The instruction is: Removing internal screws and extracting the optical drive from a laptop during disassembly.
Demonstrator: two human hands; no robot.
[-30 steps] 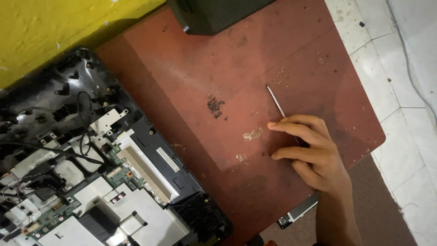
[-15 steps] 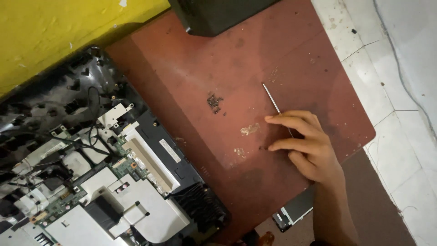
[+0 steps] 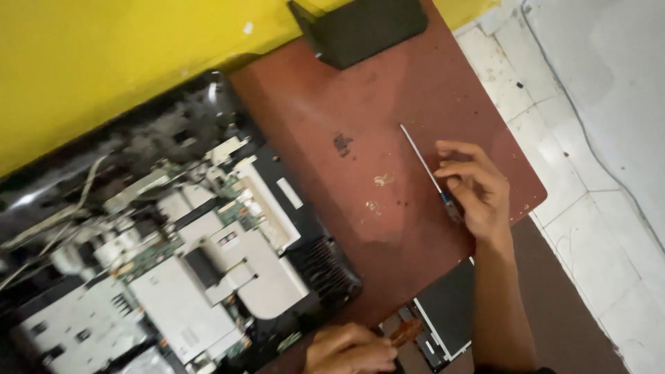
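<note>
Resting at the near table edge, the left hand [image 3: 350, 348] is curled, its fingers [image 3: 377, 350] closed loosely around a small reddish-brown piece [image 3: 405, 332]; how firm the hold is cannot be told. Just right of it, below the table edge, lies a flat dark panel [image 3: 450, 315] with a pale rim, partly hidden by the right forearm.

Farther out, the right hand [image 3: 478, 190] lies on the red-brown table [image 3: 346, 104] near its right edge. Its fingers [image 3: 460, 168] are bent and slightly spread, the tips coming together over the handle end of a thin screwdriver [image 3: 422, 163]. The fingers touch it at the blue part near the handle, but whether they have gripped it or only rest on it cannot be told. The metal shaft runs away from the hand, up and to the left, flat on the table.

Left of both hands sits an opened computer [image 3: 173, 256], its back cover off, showing white metal shields, a green board, cables and a dark vent grille at the near corner. It lies tilted across the table's left part.

At the far edge a dark stand [image 3: 367, 28] rests against the yellow wall [image 3: 104, 62]. To the right, a white tiled floor [image 3: 596, 138] shows.
</note>
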